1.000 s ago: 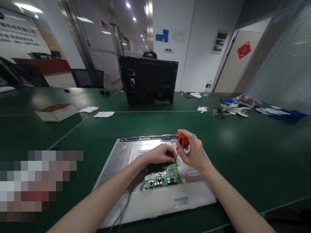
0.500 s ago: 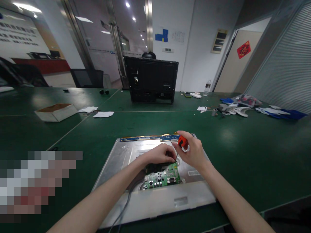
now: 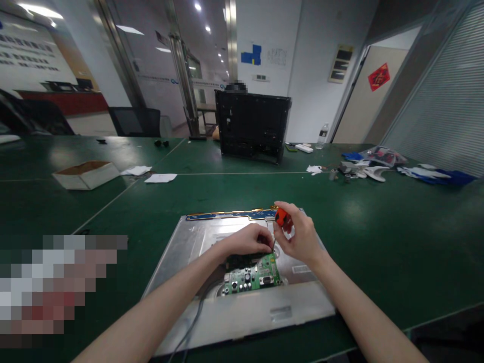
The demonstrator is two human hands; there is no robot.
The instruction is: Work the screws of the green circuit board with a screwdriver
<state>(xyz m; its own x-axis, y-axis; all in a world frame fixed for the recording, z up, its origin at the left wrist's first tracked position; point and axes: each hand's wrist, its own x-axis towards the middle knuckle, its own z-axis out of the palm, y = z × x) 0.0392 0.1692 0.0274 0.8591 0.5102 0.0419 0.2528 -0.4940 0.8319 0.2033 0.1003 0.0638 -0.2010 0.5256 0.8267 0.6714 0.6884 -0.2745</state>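
Observation:
A silver metal display panel [image 3: 302,302] lies on the green table, with a green circuit board [image 3: 251,277] on it and a blue strip board [image 3: 227,216] along its far edge. My right hand [image 3: 298,229] is closed on the red and black handle of a screwdriver [image 3: 281,217], whose thin shaft points down at the board's upper right corner. Beside the shaft tip, my left hand [image 3: 253,239] has its fingers pinched together; whatever is between them is hidden. Grey cables [image 3: 197,317] run from the board toward the near edge.
A black monitor housing [image 3: 253,126] stands upright across the table, a person partly hidden behind it. An open box [image 3: 86,175] and papers [image 3: 161,178] lie left. At right are a bottle [image 3: 322,136], small parts and plastic bags [image 3: 383,156].
The black housing across the table has shifted right and turned. The screwdriver handle has turned slightly in my right hand; my left hand has hardly moved.

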